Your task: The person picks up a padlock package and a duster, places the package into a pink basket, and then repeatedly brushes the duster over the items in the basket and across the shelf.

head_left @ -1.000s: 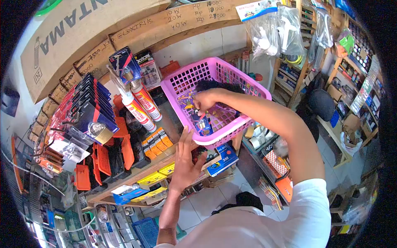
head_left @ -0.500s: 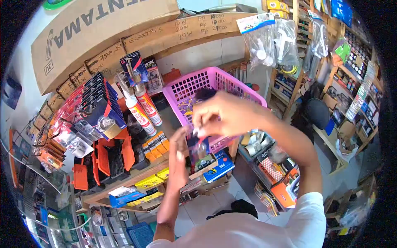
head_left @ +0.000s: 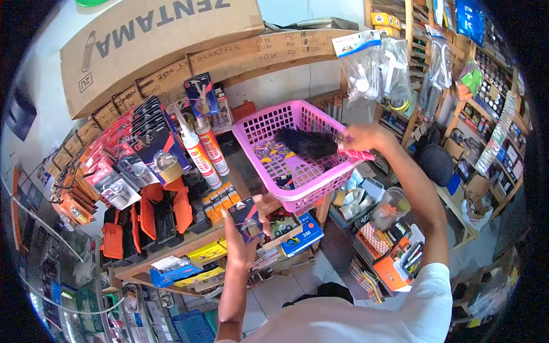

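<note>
My left hand (head_left: 243,246) is closed around a carded padlock (head_left: 250,226), its dark blue and red packaging held upright in front of the shelf. At the right rim of a pink plastic basket (head_left: 291,199), my right hand (head_left: 369,139) grips the pinkish-red handle of what looks like a brush. Its black bristles (head_left: 309,143) reach into the basket. Inside, several small yellow and purple packets (head_left: 271,151) lie left of the bristles.
Carded padlocks (head_left: 123,188) hang on hooks at left. Sealant tubes (head_left: 199,151), orange cases (head_left: 163,214) and small orange boxes (head_left: 220,200) stand on the wooden shelf. A blue 3M box (head_left: 303,234) sits below the basket. Bagged taps (head_left: 360,74) hang at right.
My hands have parted. The right one has left the packaged padlock and moved right to the handle at the basket rim; the left keeps the padlock, slightly lower and to the left.
</note>
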A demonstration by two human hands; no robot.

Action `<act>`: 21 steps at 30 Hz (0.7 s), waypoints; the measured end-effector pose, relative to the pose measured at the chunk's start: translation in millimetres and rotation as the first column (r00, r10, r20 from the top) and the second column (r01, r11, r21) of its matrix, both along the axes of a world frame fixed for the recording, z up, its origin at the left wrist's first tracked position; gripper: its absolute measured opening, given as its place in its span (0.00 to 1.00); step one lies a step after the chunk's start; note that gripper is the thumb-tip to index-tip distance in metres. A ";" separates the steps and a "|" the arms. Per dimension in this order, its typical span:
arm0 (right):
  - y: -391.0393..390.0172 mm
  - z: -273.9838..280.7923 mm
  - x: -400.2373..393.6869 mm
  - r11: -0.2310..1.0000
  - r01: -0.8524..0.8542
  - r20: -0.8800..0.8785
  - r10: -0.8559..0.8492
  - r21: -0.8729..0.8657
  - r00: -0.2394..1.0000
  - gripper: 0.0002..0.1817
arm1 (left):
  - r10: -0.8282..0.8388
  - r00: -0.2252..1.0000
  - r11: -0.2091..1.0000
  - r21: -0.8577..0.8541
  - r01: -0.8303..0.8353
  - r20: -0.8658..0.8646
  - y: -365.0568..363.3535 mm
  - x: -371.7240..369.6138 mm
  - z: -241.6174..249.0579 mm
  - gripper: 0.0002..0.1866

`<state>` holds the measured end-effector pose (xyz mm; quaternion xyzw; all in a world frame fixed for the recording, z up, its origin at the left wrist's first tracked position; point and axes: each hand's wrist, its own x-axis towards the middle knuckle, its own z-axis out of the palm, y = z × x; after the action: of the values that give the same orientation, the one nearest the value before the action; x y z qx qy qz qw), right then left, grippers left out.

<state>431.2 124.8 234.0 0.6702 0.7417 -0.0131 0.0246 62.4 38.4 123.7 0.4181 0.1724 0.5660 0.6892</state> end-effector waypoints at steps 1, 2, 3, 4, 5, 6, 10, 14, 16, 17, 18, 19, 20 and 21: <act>-8.0 -5.6 -7.5 1.000 0.013 -0.066 -0.013 -0.011 0.998 0.27 | 0.017 0.998 0.999 -0.043 -0.014 0.057 3.1 -3.9 -2.1 0.41; -15.5 -11.7 -16.3 0.997 0.050 -0.031 -0.048 0.054 0.998 0.24 | 0.025 0.998 0.999 -0.044 -0.022 0.066 7.0 -6.7 -6.0 0.41; -14.6 -15.2 -18.8 0.998 0.041 -0.022 -0.040 0.052 0.999 0.24 | 0.025 0.994 0.996 -0.083 -0.016 0.111 10.6 -8.4 -8.5 0.40; -10.1 -22.2 -20.3 0.997 0.028 0.049 -0.031 0.068 0.998 0.22 | 0.027 0.988 0.992 -0.123 -0.008 0.154 12.1 -9.9 -10.4 0.38; -6.8 -29.6 -23.0 0.997 0.011 0.118 -0.020 0.083 0.993 0.20 | 0.014 0.982 0.990 -0.137 0.012 0.187 12.5 -10.2 -11.5 0.37; -5.6 -33.8 -22.4 0.987 0.012 -0.003 -0.011 0.158 1.000 0.17 | 0.009 0.979 0.989 -0.149 0.022 0.203 13.6 -9.3 -13.3 0.36; -55.6 -11.7 -29.7 0.932 -0.021 -0.283 0.131 0.361 0.950 0.14 | -0.006 0.950 0.987 -0.149 0.055 0.311 15.7 -17.0 -27.7 0.34; -149.1 -13.6 -40.2 0.973 0.093 -0.829 0.127 0.210 0.545 0.10 | 0.015 0.905 0.992 -0.116 0.038 0.425 13.0 -34.6 -40.1 0.34; -193.4 -49.4 -35.2 0.984 0.173 -0.918 -0.024 0.049 0.397 0.10 | 0.078 0.903 0.990 -0.140 -0.019 0.424 11.1 -41.0 -44.4 0.34; -211.3 -78.3 -26.7 0.999 0.045 -0.971 -0.014 -0.003 0.240 0.12 | 0.128 0.903 0.984 -0.167 -0.064 0.411 9.3 -44.5 -47.5 0.34; -230.9 -132.6 -10.6 0.991 0.133 -0.964 -0.041 -0.005 0.265 0.15 | 0.126 0.911 0.988 -0.131 -0.080 0.393 10.2 -47.9 -53.1 0.34; -249.5 -165.7 -11.4 0.997 0.063 -0.971 -0.051 -0.037 0.234 0.17 | 0.141 0.906 0.986 -0.136 -0.094 0.399 9.5 -48.7 -54.3 0.34; -264.1 -184.1 -39.8 0.983 0.023 -0.983 -0.183 -0.182 0.022 0.18 | 0.119 0.903 0.991 -0.109 -0.081 0.413 10.5 -46.4 -54.6 0.34; -277.2 -228.5 -49.0 0.984 0.004 -0.982 -0.180 -0.180 0.054 0.19 | 0.096 0.901 0.994 -0.089 -0.064 0.423 9.0 -42.6 -56.8 0.34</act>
<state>382.2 -152.4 5.6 0.5214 0.5096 -0.5177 -0.4477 19.8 47.3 66.9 0.2511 0.0551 0.6651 0.7012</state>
